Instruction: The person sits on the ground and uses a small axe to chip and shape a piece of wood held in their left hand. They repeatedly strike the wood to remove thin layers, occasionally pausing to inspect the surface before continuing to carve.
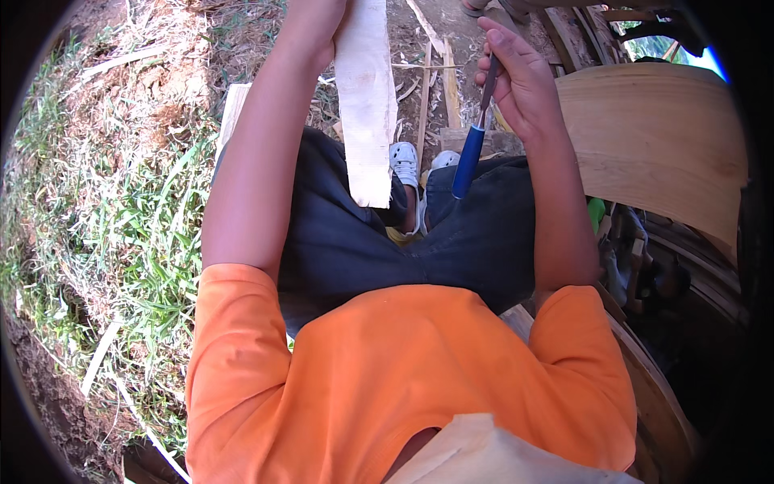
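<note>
Here the pale wood strip (364, 97) hung lengthwise down over the lap, its top clamped in the left hand (310, 28). Just to its right, apart from it, the right hand (520, 81) gripped a blue-handled tool (472, 149), likewise pointing downward.

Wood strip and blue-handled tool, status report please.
Left hand shut on the pale wood strip, strip hanging down over the lap. Right hand shut on the blue-handled tool, handle pointing down. Strip and tool apart; nothing between them.
</note>
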Demonstrator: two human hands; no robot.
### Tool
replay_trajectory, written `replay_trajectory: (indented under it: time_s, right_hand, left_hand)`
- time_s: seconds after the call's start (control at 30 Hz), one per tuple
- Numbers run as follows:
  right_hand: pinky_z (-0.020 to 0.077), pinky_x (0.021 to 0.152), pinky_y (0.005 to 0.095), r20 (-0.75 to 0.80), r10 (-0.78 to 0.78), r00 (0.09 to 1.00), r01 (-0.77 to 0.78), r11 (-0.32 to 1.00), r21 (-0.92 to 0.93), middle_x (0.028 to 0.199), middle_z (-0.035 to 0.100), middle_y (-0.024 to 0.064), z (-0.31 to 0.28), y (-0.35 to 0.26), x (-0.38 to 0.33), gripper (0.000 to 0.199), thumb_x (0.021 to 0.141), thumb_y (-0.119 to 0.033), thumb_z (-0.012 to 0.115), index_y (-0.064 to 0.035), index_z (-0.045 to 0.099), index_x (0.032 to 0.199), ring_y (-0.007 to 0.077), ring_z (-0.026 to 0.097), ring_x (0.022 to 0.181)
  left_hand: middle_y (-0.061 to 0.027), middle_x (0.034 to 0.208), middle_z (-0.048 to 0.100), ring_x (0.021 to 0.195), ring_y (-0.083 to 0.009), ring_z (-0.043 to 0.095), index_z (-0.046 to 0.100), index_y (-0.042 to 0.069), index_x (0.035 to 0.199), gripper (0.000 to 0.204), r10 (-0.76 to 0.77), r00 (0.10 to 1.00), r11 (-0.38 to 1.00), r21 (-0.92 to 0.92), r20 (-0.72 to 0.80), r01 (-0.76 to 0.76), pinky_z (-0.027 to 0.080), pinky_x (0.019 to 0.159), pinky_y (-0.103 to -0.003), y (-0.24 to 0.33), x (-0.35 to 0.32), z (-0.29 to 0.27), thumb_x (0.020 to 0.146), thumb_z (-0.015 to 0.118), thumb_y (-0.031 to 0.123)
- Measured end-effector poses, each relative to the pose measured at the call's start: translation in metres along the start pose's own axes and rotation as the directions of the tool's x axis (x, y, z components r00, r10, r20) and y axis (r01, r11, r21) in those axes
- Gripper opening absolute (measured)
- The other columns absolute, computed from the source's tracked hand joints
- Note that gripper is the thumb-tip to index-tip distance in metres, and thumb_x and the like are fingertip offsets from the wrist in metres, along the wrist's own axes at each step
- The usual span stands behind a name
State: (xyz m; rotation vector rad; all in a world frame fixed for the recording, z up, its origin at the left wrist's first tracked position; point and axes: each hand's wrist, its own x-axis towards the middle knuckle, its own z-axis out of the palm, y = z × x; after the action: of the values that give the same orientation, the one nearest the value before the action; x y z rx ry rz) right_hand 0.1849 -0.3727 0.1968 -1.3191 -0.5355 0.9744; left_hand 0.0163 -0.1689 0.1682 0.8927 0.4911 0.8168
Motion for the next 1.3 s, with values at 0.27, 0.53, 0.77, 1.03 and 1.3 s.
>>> replay_trajectory:
  time_s: [0.27, 0.53, 0.77, 1.03, 1.3]
  right_hand:
    - [0.0538, 0.066, 0.0252, -0.116, 0.388, 0.914, -0.365, 0.914, 0.178, 0.088, 0.068, 0.0035, 0.043, 0.063, -0.133, 0.026, 0.103, -0.027, 0.068, -0.0008, 0.067, 0.107, 0.0105, 0.066, 0.075]
    - [0.0525, 0.079, 0.0272, 0.099, 0.491, 0.865, -0.474, 0.867, -0.155, 0.091, 0.067, 0.0036, 0.035, 0.087, -0.156, 0.030, 0.109, -0.030, 0.056, -0.0011, 0.064, 0.110, 0.0105, 0.064, 0.083]
    - [0.0521, 0.082, 0.0285, 0.196, 0.527, 0.827, -0.337, 0.743, -0.578, 0.119, 0.064, 0.0089, 0.010, 0.105, -0.178, 0.048, 0.102, -0.014, 0.059, -0.0001, 0.049, 0.147, 0.0122, 0.063, 0.091]
    - [0.0522, 0.069, 0.0240, -0.062, 0.399, 0.915, -0.382, 0.805, -0.454, 0.124, 0.063, 0.0086, -0.018, 0.028, -0.138, 0.057, 0.101, -0.005, 0.053, -0.0077, 0.043, 0.156, 0.0077, 0.059, 0.084]
    - [0.0474, 0.056, 0.0224, -0.224, 0.130, 0.966, -0.213, 0.890, -0.403, 0.095, 0.064, 0.0034, -0.042, -0.002, -0.081, 0.046, 0.100, -0.012, 0.058, -0.0007, 0.054, 0.145, 0.0072, 0.057, 0.070]
  left_hand:
    - [-0.0065, 0.083, 0.066, 0.069, -0.0170, 0.062, 0.066, 0.001, 0.109, 0.027, -0.132, 0.990, 0.991, -0.008, 0.046, 0.133, 0.053, 0.060, -0.032, 0.010, -0.006, -0.006, 0.104, 0.055, 0.025]
    - [-0.0062, 0.098, 0.067, 0.076, -0.0113, 0.064, 0.050, 0.008, 0.146, 0.044, -0.150, 0.989, 0.967, 0.204, -0.014, 0.150, 0.053, 0.063, -0.026, -0.001, -0.088, 0.005, 0.103, 0.057, 0.014]
    - [-0.0061, 0.100, 0.068, 0.077, -0.0120, 0.065, 0.055, 0.005, 0.132, 0.030, -0.170, 0.980, 0.982, 0.070, -0.101, 0.177, 0.056, 0.065, -0.026, -0.009, -0.114, -0.013, 0.102, 0.055, 0.009]
    - [-0.0079, 0.104, 0.067, 0.086, -0.0158, 0.066, 0.058, 0.005, 0.128, 0.031, -0.139, 0.976, 0.985, 0.078, -0.170, 0.154, 0.057, 0.073, -0.030, -0.012, -0.105, -0.013, 0.098, 0.056, 0.013]
    - [-0.0095, 0.117, 0.068, 0.102, -0.0169, 0.066, 0.059, 0.002, 0.133, 0.037, 0.365, 0.928, 0.888, 0.324, -0.071, -0.325, 0.054, 0.089, -0.030, -0.006, -0.040, 0.011, 0.102, 0.064, 0.022]
